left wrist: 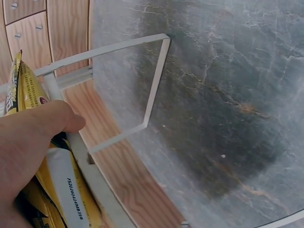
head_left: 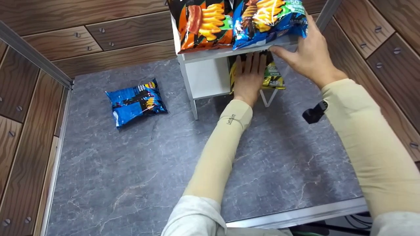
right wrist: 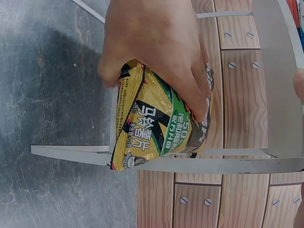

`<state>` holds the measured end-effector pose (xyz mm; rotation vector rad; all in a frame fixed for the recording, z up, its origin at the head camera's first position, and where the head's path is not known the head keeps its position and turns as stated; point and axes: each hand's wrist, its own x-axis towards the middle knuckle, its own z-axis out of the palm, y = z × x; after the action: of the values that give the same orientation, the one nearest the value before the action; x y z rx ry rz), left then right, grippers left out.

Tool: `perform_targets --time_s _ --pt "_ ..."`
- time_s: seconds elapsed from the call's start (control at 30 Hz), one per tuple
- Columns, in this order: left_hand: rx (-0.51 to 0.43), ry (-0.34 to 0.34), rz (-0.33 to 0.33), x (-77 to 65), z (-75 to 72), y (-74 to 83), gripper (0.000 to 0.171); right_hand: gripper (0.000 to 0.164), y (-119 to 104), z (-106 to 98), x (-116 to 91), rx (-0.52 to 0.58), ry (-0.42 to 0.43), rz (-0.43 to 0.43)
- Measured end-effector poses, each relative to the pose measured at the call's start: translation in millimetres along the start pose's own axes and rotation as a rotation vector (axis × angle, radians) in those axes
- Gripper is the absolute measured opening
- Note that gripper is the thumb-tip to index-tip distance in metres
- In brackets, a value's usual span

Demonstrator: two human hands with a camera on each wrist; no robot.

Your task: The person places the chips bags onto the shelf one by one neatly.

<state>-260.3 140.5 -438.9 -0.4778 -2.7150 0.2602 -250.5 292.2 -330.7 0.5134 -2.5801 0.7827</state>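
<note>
A yellow chip bag (head_left: 274,77) sits in the lower level of a small white shelf rack (head_left: 210,78). My left hand (head_left: 249,80) presses on this bag with long, straight fingers. In the right wrist view the left hand (right wrist: 152,42) spreads over the yellow bag (right wrist: 152,118), its thumb to one side. The left wrist view has the thumb beside the yellow packaging (left wrist: 66,190). My right hand (head_left: 310,55) grips the right end of the upper shelf, thumb at its front edge, fingers partly hidden. Beside it on that shelf lies a blue chip bag (head_left: 269,19).
An orange and black chip bag (head_left: 206,26) leans next to the blue one on the upper shelf. Another blue bag (head_left: 137,103) lies on the grey marbled table (head_left: 131,170), left of the rack. Wood-patterned panels (head_left: 131,32) enclose the table's back and sides.
</note>
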Motion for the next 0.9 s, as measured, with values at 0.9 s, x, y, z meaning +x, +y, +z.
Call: perform_targets --time_s 0.9 --pt "-0.339 -0.033 0.142 -32.6 -25.3 -41.6 0.118 0.087 1.6 -1.2 0.1 -0.035 0.008 -0.055"
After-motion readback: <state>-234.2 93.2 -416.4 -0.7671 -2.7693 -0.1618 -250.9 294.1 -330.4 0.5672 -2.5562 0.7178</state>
